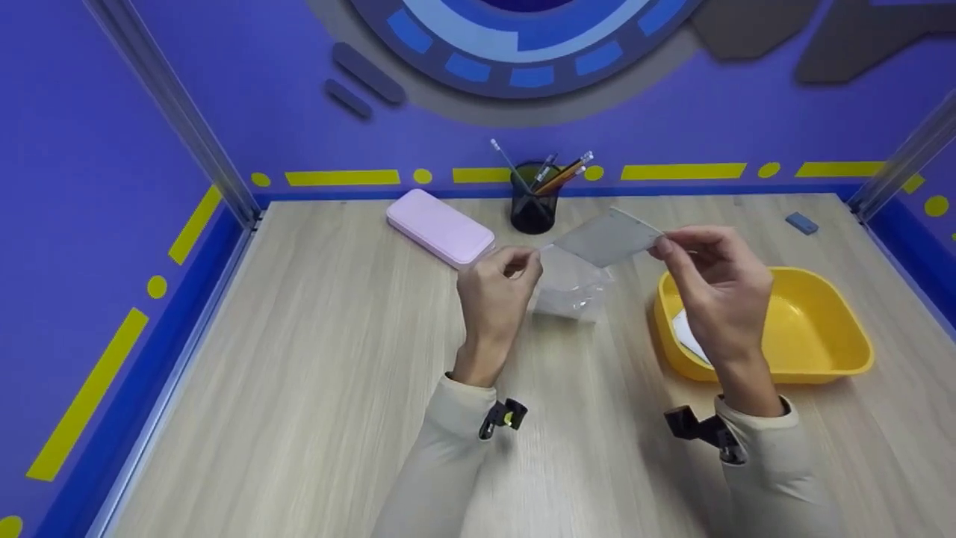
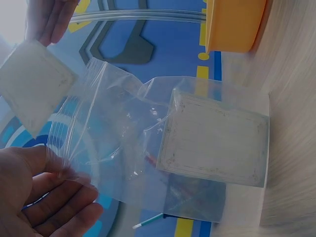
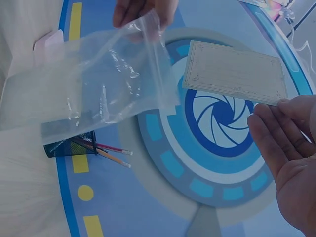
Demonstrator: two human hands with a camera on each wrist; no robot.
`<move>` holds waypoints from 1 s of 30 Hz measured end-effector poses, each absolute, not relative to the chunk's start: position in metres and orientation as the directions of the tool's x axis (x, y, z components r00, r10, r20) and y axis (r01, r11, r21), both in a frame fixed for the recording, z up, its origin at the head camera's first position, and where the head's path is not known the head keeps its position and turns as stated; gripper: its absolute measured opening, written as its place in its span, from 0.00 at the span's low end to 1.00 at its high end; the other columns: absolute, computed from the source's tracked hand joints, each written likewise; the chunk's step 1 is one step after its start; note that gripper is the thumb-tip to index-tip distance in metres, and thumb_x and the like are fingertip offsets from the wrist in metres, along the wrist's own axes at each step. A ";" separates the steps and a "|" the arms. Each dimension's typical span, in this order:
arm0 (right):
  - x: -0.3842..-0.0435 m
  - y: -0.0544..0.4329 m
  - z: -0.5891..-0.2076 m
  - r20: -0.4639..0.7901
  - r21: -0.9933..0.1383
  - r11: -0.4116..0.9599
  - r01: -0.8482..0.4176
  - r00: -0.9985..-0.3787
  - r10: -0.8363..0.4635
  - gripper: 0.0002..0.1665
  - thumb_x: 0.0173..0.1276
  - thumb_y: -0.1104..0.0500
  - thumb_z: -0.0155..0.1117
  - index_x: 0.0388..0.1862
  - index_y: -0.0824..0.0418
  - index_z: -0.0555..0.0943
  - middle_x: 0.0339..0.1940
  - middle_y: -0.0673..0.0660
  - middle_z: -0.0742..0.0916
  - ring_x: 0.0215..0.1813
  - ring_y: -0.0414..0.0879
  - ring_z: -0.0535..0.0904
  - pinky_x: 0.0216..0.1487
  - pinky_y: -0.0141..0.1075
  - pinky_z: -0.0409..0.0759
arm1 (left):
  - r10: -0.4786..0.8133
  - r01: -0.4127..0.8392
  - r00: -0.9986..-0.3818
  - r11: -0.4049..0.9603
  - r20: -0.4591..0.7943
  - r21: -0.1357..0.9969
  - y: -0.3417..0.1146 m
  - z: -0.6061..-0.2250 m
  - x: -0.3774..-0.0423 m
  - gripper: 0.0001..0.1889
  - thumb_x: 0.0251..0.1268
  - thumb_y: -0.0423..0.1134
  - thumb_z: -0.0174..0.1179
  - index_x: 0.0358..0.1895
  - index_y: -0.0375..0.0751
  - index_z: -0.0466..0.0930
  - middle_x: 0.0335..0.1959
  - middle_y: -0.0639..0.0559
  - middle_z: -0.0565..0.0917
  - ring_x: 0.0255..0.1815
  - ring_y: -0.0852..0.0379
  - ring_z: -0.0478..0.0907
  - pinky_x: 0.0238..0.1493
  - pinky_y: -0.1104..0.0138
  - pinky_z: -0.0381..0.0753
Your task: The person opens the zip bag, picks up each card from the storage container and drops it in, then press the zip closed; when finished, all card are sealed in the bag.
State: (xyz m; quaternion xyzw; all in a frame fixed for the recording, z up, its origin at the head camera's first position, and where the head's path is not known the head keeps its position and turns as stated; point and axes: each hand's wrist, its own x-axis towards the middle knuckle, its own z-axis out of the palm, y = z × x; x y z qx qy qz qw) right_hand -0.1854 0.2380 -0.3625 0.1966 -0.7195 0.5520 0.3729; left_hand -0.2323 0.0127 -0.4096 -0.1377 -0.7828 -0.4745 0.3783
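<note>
My left hand (image 1: pixel 493 299) pinches the top edge of a clear zip bag (image 2: pixel 118 128) near one corner, and the bag hangs down with its mouth toward the top. Inside, at the bottom of the bag, lies a pale card (image 2: pixel 215 140) with a thin printed border. Between the thumb and fingers of my right hand (image 1: pixel 724 291) a second pale bordered card (image 3: pixel 234 71) is pinched by one corner. This card is outside the bag, raised beside its mouth, and in the head view it overlaps the bag's upper part.
A yellow bin (image 1: pixel 814 329) with a white item (image 1: pixel 688 336) in it stands under my right hand. Behind my left hand lies a pink case (image 1: pixel 441 226). A black mesh cup (image 1: pixel 532 213) of pencils stands near the back wall, and a small blue-grey block (image 1: pixel 801 223) lies back right.
</note>
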 end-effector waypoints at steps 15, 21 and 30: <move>-0.192 0.232 -0.370 0.770 -0.607 0.362 -0.707 -0.636 0.049 0.12 0.61 0.84 0.69 0.43 0.77 0.84 0.39 0.63 0.90 0.42 0.40 0.89 0.48 0.30 0.85 | -0.139 0.582 -0.666 0.518 0.733 0.627 0.013 -0.409 -0.231 0.03 0.59 0.29 0.72 0.30 0.39 0.92 0.26 0.52 0.90 0.27 0.58 0.86 0.34 0.66 0.85; -0.192 0.235 -0.370 0.762 -0.602 0.395 -0.694 -0.647 0.026 0.13 0.61 0.84 0.70 0.44 0.76 0.85 0.41 0.61 0.90 0.43 0.39 0.88 0.50 0.29 0.84 | -0.147 0.581 -0.664 0.515 0.733 0.630 0.011 -0.409 -0.232 0.02 0.60 0.29 0.72 0.31 0.38 0.92 0.26 0.51 0.90 0.26 0.57 0.86 0.32 0.64 0.86; -0.199 0.229 -0.381 0.779 -0.506 0.505 -0.699 -0.622 -0.079 0.12 0.62 0.79 0.74 0.42 0.68 0.88 0.40 0.58 0.90 0.44 0.40 0.86 0.52 0.27 0.82 | -0.149 0.576 -0.677 0.501 0.720 0.646 0.012 -0.409 -0.230 0.02 0.61 0.29 0.71 0.32 0.37 0.93 0.26 0.51 0.90 0.26 0.56 0.87 0.32 0.65 0.85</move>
